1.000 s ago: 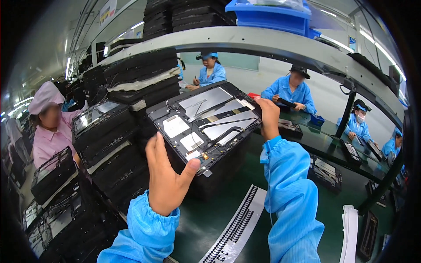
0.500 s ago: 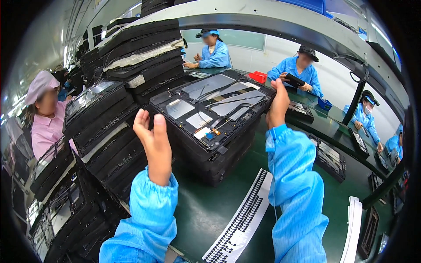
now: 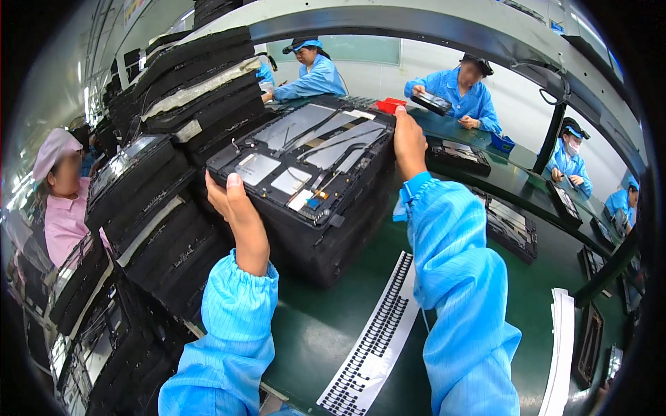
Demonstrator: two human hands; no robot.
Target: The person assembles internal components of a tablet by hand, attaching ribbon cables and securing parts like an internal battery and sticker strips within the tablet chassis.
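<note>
A glossy dark green counter [image 3: 333,326] carries leaning rows of black foam trays [image 3: 173,229], matte and ragged at the edges, packed on the left side. In front of them stands a squat stack of the same black trays [image 3: 326,236]. On its top lies an open tablet back housing [image 3: 305,156], a flat black rectangle with dull grey metal plates, thin cables and small white and blue patches.

The left hand [image 3: 239,222] presses flat against the stack's near left corner, fingers upright, thumb at the top edge. The right hand [image 3: 409,142] lies against the far right edge of the top tray. So the housing sits between the two hands; each grip is an open palm holding the stack's side.

A long white strip of black die-cut pieces [image 3: 374,340] lies on the counter between the blue-sleeved forearms.
</note>
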